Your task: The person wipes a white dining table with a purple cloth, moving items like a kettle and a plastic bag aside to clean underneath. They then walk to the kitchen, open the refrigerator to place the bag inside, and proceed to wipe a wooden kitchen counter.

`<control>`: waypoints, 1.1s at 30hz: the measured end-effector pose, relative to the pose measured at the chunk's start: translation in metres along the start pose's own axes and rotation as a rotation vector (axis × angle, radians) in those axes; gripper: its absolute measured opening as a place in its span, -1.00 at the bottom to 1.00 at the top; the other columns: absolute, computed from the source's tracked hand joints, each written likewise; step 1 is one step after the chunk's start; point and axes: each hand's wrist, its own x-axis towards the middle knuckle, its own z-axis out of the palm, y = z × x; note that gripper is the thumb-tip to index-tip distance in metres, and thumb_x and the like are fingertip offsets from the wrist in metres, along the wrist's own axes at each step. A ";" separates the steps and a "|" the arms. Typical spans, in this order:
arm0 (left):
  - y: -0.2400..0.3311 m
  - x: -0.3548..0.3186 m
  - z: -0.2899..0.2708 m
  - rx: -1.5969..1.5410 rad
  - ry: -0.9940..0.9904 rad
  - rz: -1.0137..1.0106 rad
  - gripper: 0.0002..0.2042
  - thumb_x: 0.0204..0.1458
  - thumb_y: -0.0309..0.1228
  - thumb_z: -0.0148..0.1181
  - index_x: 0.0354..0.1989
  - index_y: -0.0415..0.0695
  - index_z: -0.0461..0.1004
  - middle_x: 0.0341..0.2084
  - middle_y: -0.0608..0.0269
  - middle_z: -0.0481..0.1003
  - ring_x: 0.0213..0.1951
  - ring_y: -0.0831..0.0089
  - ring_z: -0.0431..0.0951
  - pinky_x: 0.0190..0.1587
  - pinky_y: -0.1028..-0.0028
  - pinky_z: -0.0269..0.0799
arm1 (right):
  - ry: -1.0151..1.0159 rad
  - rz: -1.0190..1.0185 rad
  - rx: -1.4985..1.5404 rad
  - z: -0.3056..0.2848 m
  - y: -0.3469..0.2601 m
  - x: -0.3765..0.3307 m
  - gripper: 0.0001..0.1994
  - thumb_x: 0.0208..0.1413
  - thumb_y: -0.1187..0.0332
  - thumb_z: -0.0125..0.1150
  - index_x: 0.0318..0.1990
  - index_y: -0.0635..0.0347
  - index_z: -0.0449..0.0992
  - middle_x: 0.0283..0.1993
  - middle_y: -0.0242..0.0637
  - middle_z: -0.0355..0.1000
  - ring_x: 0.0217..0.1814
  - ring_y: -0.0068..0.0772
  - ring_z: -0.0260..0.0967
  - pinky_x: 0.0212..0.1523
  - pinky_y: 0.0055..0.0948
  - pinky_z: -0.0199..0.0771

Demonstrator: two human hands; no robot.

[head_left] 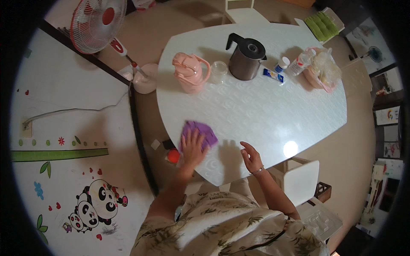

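A purple cloth [206, 133] lies spread near the left edge of the pale, patterned table [273, 115]. On top of it my left hand [193, 146] rests flat with its fingers spread, pressing the cloth to the tabletop. To the right, by the near edge, my right hand [252, 158] is held over the table with nothing in it. Its fingers are apart, and a bracelet [257, 170] circles the wrist. A shadow of the arm falls on the table between the two hands.
Toward the far side stand a pink jug [191, 77], a clear jar [218, 72], a dark kettle [247, 59], a blue tube [273, 75], bottles and a pink basket [314, 79] with a plastic bag. A fan [100, 25] is at left; a white chair [301, 181] stands near right.
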 end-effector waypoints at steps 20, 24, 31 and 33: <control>0.151 -0.126 0.025 0.036 -0.208 -0.055 -0.44 0.08 -0.19 0.03 0.28 -0.04 0.15 0.32 -0.03 -0.02 0.36 -0.08 -0.20 0.32 -0.10 -0.37 | 0.068 0.021 -0.017 -0.118 0.040 -0.065 -0.69 0.19 0.33 0.07 0.06 0.17 0.41 -0.13 -0.11 0.47 -0.28 -0.37 0.44 -0.34 -0.45 0.43; 0.228 -0.084 0.063 -0.045 -0.112 0.284 -0.47 0.12 -0.17 -0.02 0.27 -0.04 0.15 0.32 0.02 0.01 0.37 -0.02 -0.16 0.33 -0.06 -0.33 | 0.120 -0.068 -0.006 -0.158 0.054 -0.078 -0.69 0.19 0.33 0.07 0.07 0.15 0.41 -0.15 -0.12 0.47 -0.28 -0.37 0.44 -0.34 -0.45 0.42; 0.290 -0.017 0.083 -0.097 -0.012 0.131 -0.46 0.09 -0.15 -0.01 0.28 0.05 0.17 0.31 0.08 0.05 0.35 0.04 -0.09 0.33 0.00 -0.28 | 0.086 0.078 -0.110 -0.238 0.116 -0.141 -0.69 0.21 0.29 0.06 0.06 0.20 0.42 -0.50 -0.26 0.39 -0.51 -0.54 0.27 -0.43 -0.51 0.35; 0.269 -0.048 0.083 0.005 -0.007 0.013 -0.44 0.09 -0.14 -0.01 0.30 0.07 0.14 0.32 0.12 0.03 0.36 0.05 -0.11 0.34 0.01 -0.29 | 0.154 0.030 -0.044 -0.249 0.132 -0.145 -0.69 0.21 0.27 0.06 0.04 0.22 0.43 -0.49 -0.24 0.42 -0.50 -0.52 0.28 -0.42 -0.51 0.36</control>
